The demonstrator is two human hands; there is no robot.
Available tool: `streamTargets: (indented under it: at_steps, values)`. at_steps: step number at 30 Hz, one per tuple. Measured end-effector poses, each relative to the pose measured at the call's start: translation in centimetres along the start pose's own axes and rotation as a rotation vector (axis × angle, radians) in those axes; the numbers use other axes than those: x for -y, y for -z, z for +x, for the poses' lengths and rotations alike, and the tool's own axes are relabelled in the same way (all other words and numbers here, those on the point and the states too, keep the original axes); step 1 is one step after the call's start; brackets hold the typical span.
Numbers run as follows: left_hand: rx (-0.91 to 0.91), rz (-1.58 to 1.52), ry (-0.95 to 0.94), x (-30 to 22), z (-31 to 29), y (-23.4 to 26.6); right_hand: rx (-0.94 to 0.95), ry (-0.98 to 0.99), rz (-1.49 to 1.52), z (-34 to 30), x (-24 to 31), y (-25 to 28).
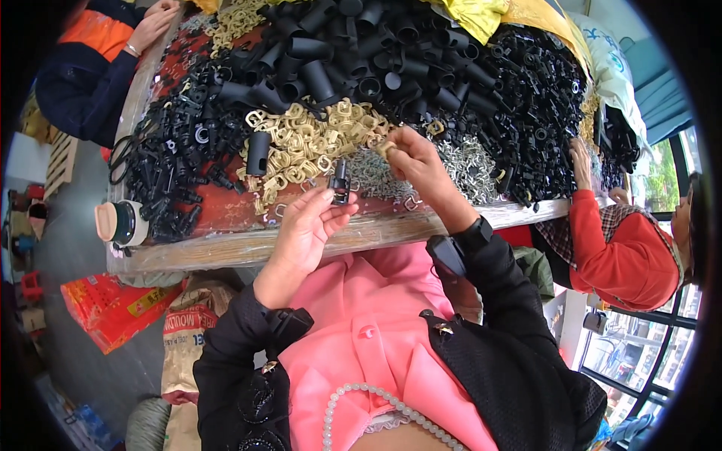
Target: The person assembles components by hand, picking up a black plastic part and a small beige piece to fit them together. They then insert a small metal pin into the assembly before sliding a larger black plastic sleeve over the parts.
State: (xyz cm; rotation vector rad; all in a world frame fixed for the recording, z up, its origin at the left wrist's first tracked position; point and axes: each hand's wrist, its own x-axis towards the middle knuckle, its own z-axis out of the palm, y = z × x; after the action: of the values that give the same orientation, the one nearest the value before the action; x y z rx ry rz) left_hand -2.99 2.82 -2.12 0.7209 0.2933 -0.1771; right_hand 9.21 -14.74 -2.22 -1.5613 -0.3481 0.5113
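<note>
Nearest, my left hand point(304, 225): fingers pinched round a small black plastic fitting point(340, 183), held upright, long axis running away from me, just above the table's near wooden edge point(226, 248). Fitting: dark, stubby, with a short neck on top; finer detail too small to tell. Next, my right hand point(414, 161), up and to the right of the fitting, near it but apart: fingertips closed on a small tan clip point(386, 148). Right hand lies nearer the tan clip heap point(301, 146); left hand is the one nearer me. Beyond: silver metal clips point(466, 165), black tubes point(331, 52), further black fittings point(177, 158) at left.
</note>
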Motion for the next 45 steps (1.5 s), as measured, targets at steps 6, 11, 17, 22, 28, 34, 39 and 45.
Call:
streamTargets:
  at_steps: [6, 11, 17, 22, 28, 34, 39, 45]
  values:
    - [0.094, -0.016, 0.062, 1.5, 0.8, -2.3, 0.068, -0.041, 0.597, -4.1, -1.0, 0.5]
    - [0.109, 0.005, 0.089, 2.2, 1.1, -3.7, 0.003, -0.16, 0.76, -5.8, -0.5, 0.6]
    - [0.074, 0.082, 0.123, 2.5, 1.6, -4.3, -0.04, -0.102, 0.584, -6.2, 0.3, 1.3]
    - [0.088, 0.069, 0.142, 2.6, 1.8, -4.7, -0.088, 0.117, 0.257, -6.1, 1.0, 1.5]
    - [0.104, 0.048, 0.158, 2.6, 0.9, -5.1, -0.05, 0.306, -0.035, -6.4, 1.5, 0.6]
    - [0.127, 0.028, 0.192, 2.8, -0.2, -4.8, -0.007, 0.309, -0.079, -7.3, 1.6, 0.2]
    - [0.116, 0.023, 0.215, 3.1, -0.6, -4.5, -0.004, 0.31, -0.132, -8.2, 1.4, -0.2]
    - [0.157, 0.04, 0.256, 2.9, -0.1, -4.6, -0.162, 0.309, -0.17, -7.9, 1.5, -0.5]
